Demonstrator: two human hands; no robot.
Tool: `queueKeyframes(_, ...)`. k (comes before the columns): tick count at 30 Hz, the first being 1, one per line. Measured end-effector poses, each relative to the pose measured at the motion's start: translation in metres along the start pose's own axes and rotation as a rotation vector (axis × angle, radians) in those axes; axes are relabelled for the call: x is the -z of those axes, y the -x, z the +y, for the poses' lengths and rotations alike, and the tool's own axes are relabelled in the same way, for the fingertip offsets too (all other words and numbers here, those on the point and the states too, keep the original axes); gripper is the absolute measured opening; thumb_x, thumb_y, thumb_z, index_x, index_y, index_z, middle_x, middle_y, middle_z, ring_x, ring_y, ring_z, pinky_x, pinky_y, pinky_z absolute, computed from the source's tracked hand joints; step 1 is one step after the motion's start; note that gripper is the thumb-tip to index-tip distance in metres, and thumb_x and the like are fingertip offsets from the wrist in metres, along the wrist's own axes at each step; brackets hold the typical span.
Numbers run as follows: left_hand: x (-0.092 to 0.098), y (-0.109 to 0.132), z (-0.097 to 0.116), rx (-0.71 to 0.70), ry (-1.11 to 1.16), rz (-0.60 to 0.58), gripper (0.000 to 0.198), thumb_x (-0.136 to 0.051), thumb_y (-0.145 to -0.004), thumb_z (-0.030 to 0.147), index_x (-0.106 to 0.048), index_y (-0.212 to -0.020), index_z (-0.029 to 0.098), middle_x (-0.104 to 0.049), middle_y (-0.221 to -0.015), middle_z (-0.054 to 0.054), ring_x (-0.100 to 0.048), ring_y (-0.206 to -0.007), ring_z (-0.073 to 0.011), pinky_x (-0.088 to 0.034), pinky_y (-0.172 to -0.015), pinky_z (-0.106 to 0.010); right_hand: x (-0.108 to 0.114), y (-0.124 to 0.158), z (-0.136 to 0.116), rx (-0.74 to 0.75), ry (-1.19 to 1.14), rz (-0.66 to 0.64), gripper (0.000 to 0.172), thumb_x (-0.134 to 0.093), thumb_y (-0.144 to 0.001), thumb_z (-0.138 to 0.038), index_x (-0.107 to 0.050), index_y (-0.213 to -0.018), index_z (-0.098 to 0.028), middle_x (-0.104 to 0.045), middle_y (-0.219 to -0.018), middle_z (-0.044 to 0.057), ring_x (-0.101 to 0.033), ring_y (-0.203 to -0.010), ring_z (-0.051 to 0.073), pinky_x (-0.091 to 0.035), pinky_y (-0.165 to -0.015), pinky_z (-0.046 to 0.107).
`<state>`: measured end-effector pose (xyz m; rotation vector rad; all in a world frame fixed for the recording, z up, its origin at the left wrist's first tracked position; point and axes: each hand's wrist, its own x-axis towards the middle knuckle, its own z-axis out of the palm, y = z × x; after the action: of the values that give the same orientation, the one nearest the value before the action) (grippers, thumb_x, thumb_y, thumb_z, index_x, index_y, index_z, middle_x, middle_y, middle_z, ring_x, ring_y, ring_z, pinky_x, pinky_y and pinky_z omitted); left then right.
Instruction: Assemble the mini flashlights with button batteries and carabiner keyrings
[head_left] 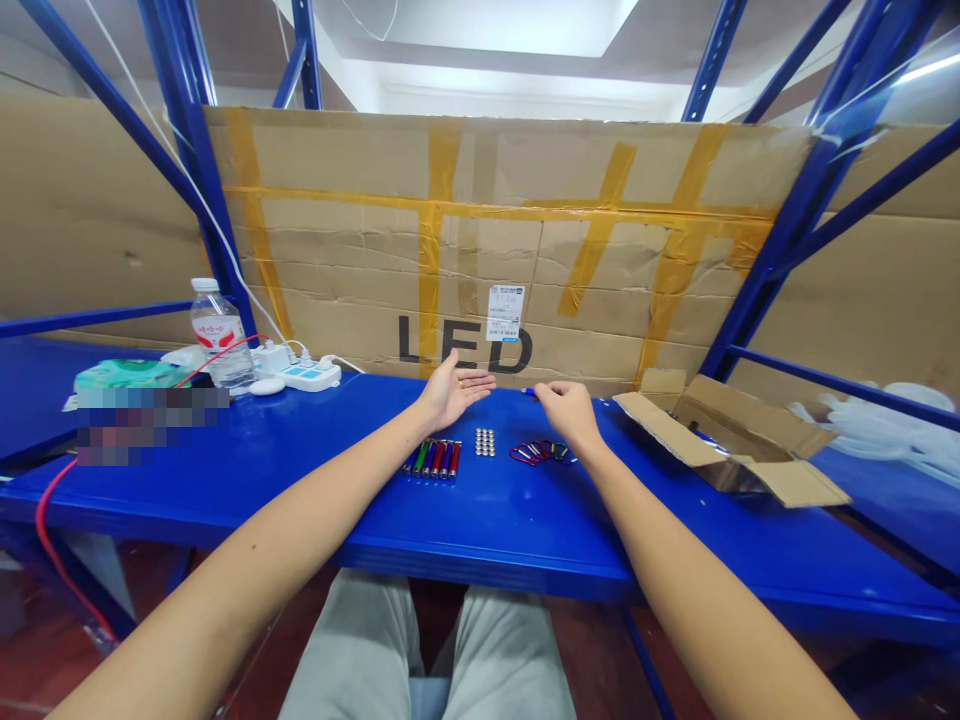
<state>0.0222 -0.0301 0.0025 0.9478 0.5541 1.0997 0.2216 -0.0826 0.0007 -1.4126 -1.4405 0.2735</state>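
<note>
Head view: the grid of silver discs point(485, 446) on the blue bench point(480, 520) makes a handy landmark. Beyond it and to its left, the left hand point(448, 396) is spread open, palm exposed and thumb up, with nothing visible in it. Beyond it and to its right, the right hand point(568, 408) is closed in a pinch on a small blue piece point(529, 391), which pokes out towards the left hand. What lies inside the curled fingers cannot be seen.

Just left of the discs is a row of coloured tubes point(433, 460); to their right, a cluster of carabiner clips point(553, 453). Well to the right of the discs stands an open cardboard box point(667, 428).

For good handling, the pinch should be light but sure, gripping the blue piece near one end so the other stays exposed to the waiting palm. Any approach is best made beyond the discs, above the bench, since the loose discs would probably slide at a nudge. The left forearm passes close to the tubes and the right wrist close to the clips, so lifted wrists would spare both groups.
</note>
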Motion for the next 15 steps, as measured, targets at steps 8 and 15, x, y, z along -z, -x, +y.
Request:
queueKeyframes(8, -0.0004, -0.0003, -0.0002, 0.008, -0.005, -0.011, 0.076, -0.026, -0.095, 0.063, -0.056, -0.124, 0.0, -0.065, -0.114, -0.027, -0.063, -0.112, -0.0295, -0.046, -0.102, -0.04, 0.0008, 0.0, 0.0, -0.011, -0.005, -0.001, 0.028, -0.051, -0.07, -0.034, -0.045, -0.047, -0.019, -0.027, -0.048, -0.004, -0.03, -0.052, 0.011, -0.024, -0.05, 0.027)
queueKeyframes(15, -0.0027, 0.0014, 0.0003, 0.004, -0.011, 0.006, 0.076, -0.027, -0.094, 0.063, -0.058, -0.118, -0.003, -0.065, -0.114, -0.028, -0.064, -0.109, -0.029, -0.046, -0.102, -0.037, -0.0002, -0.0007, 0.0011, -0.008, -0.005, -0.029, 0.028, -0.051, -0.07, -0.035, -0.046, -0.048, -0.019, -0.03, -0.047, -0.004, -0.032, -0.052, 0.011, -0.024, -0.051, 0.027)
